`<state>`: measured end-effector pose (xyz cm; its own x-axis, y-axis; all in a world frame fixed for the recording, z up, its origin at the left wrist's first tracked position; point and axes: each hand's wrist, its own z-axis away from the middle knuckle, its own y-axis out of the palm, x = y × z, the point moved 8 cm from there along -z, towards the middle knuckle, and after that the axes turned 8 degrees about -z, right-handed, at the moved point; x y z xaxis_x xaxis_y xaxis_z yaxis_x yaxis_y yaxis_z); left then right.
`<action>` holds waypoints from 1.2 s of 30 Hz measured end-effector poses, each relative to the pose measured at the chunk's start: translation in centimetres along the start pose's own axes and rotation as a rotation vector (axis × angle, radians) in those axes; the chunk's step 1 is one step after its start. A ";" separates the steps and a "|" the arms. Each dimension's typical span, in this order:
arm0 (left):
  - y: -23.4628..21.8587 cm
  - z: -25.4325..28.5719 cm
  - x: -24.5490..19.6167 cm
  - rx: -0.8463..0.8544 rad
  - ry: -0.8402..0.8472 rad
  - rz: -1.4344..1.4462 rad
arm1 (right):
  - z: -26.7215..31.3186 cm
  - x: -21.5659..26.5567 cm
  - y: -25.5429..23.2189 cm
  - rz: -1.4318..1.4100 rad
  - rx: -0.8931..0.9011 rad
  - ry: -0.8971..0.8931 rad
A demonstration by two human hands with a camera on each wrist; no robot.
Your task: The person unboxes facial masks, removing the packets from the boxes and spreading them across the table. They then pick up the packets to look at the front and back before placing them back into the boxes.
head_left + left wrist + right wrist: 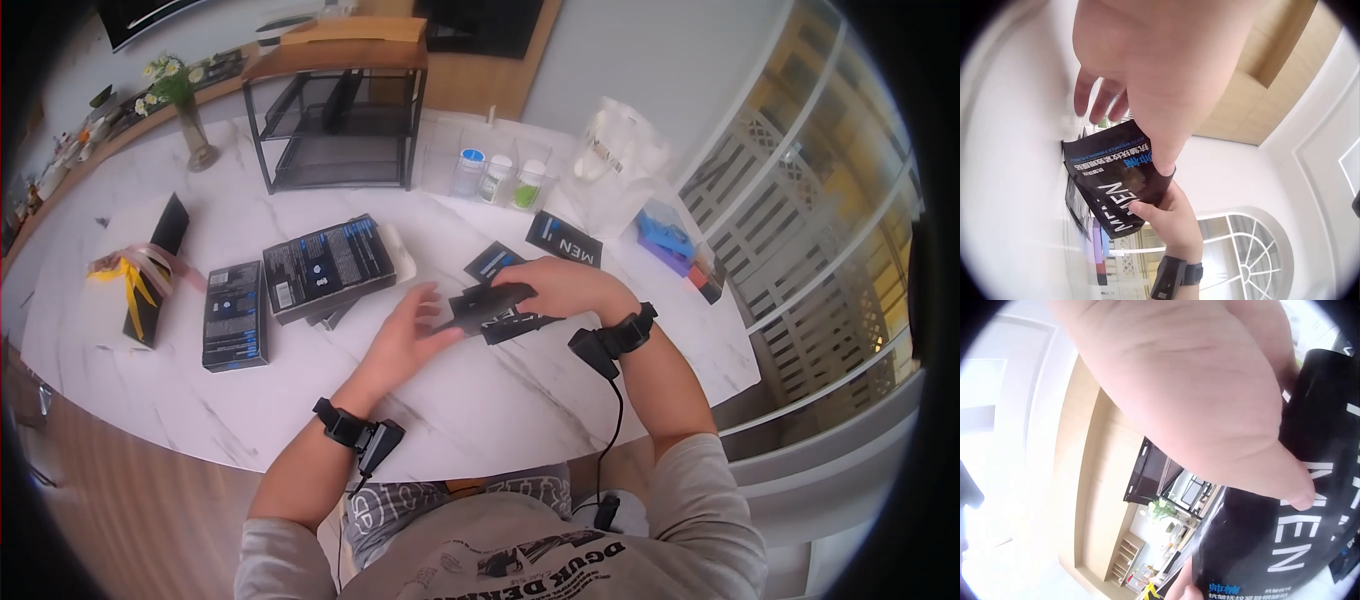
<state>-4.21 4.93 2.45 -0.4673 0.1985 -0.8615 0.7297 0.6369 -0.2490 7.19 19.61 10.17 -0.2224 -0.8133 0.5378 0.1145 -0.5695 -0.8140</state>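
Note:
My right hand (572,288) pinches a black sachet (1094,172) marked "MEN", its thumb lying across the front in both wrist views. Spread beside the sachet's other end, my left hand (400,335) has its fingers extended, with the thumb tip right at the edge. Another black sachet (520,329) shows just below the one held. Past the right hand lie a large "MEN" packet (565,238) and a smaller black packet (489,262). To the left of the hands, a dark printed box (330,262) rests on other items, next to a second such box (236,315).
A marble-patterned table (480,420) holds everything. Behind are a black mesh rack (340,125), bottles (495,180) in clear holders and a white bag (615,165). A ribboned box (150,275) stands left; blue and purple packs (665,240) lie right.

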 end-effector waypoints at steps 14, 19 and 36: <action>0.4 0.2 3.0 0.263 -0.369 0.209 | 2.0 2.7 -3.1 0.156 -0.870 -0.265; -0.2 -0.4 2.7 0.154 -0.409 0.448 | 2.0 -7.4 1.8 -0.862 -0.991 0.136; 3.0 2.3 2.7 0.541 -0.626 0.575 | 0.0 -3.0 7.7 -1.289 -0.628 -0.169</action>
<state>-2.14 5.65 -1.68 0.2601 -0.1566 -0.9528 0.9631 0.1131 0.2443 8.78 17.64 2.28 0.2798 0.1876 0.9416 -0.5206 -0.7944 0.3130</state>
